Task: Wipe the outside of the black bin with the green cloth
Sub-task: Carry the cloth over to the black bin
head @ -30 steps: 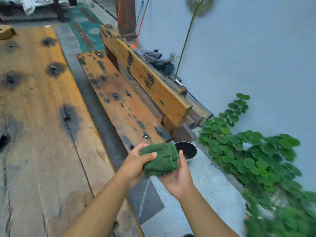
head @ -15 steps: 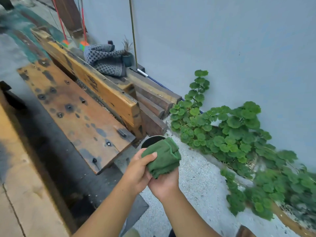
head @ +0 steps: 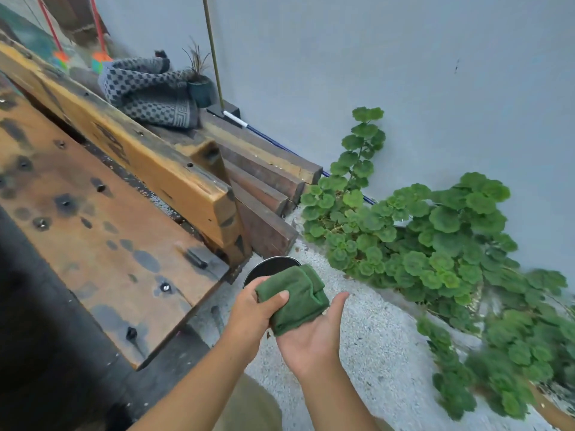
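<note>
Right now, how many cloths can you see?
2. The green cloth is held by the left hand over the right hand, near the black bin. A grey checked cloth lies on the wooden beams by the potted plant. Others may be hidden.

Both hands hold a folded green cloth (head: pixel 294 301) in front of a black bin (head: pixel 270 266) by a bench (head: pixel 109 244).
The left hand (head: pixel 250 312) grips the cloth with its thumb on top. The right hand (head: pixel 311 335) lies palm up beneath it, thumb straight and off the cloth. Only the bin's round rim shows behind the cloth, on the gravel (head: pixel 373 353) at the end of the worn wooden bench. A leafy plant (head: pixel 429 244) grows along the grey wall (head: pixel 404 73) to the right.
</note>
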`<state>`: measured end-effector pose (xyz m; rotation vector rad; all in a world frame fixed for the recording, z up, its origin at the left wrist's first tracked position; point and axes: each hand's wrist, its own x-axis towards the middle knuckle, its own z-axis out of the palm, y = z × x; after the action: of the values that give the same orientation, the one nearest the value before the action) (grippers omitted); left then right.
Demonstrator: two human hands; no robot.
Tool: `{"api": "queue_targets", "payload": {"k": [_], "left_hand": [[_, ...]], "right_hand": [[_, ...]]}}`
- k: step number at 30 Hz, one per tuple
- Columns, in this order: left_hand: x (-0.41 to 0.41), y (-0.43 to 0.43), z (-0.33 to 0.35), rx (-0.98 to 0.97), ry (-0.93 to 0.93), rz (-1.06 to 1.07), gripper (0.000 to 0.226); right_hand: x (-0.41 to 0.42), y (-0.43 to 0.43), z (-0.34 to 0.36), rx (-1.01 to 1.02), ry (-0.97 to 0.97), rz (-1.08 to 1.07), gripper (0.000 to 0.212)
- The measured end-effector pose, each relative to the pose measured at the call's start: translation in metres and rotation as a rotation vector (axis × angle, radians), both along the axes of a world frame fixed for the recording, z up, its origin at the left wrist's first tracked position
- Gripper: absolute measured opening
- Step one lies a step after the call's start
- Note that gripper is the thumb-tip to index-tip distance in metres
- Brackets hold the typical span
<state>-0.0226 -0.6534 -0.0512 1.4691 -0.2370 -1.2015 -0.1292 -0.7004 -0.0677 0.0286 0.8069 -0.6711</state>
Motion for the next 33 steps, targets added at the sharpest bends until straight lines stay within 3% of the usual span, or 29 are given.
{"api": "queue_targets", "payload": {"k": [3, 6, 13, 15, 20, 24, 28, 33], "left_hand": [[0.016, -0.018, -0.069, 0.02, -0.144, -0.046, 0.027], [0.028, -0.039, -0.14, 0.074, -0.428, -0.156, 0.019], [0.059, -0.077, -0.293, 0.212, -1.025, -0.574, 0.024], [0.066, -0.081, -0.308, 0.226, -1.084, -0.671, 0.026], [0.062, -0.078, -0.321, 0.234, -1.134, -0.795, 0.026], [0.053, -0.088, -0.33, 0.361, -1.364, -0.925, 0.036], [0.033, -0.1, -0.343, 0.14, -1.601, -0.971, 0.047], [0.01, -0.09, -0.37, 0.07, -1.592, -0.916, 0.042]], "right_hand": [[0.014, -0.014, -0.073, -0.067, -0.082, 0.002, 0.086], [0.022, -0.029, -0.152, -0.12, -0.121, 0.02, 0.076], [0.039, -0.05, -0.321, -0.167, -0.244, 0.008, 0.051], [0.043, -0.051, -0.349, -0.15, -0.26, 0.002, 0.054], [0.034, -0.042, -0.375, -0.08, -0.299, 0.001, 0.049], [0.03, -0.043, -0.378, -0.02, -0.211, -0.04, 0.05], [0.031, -0.048, -0.391, -0.01, -0.17, -0.025, 0.03], [0.019, -0.048, -0.4, -0.066, -0.22, -0.012, 0.035]]}}
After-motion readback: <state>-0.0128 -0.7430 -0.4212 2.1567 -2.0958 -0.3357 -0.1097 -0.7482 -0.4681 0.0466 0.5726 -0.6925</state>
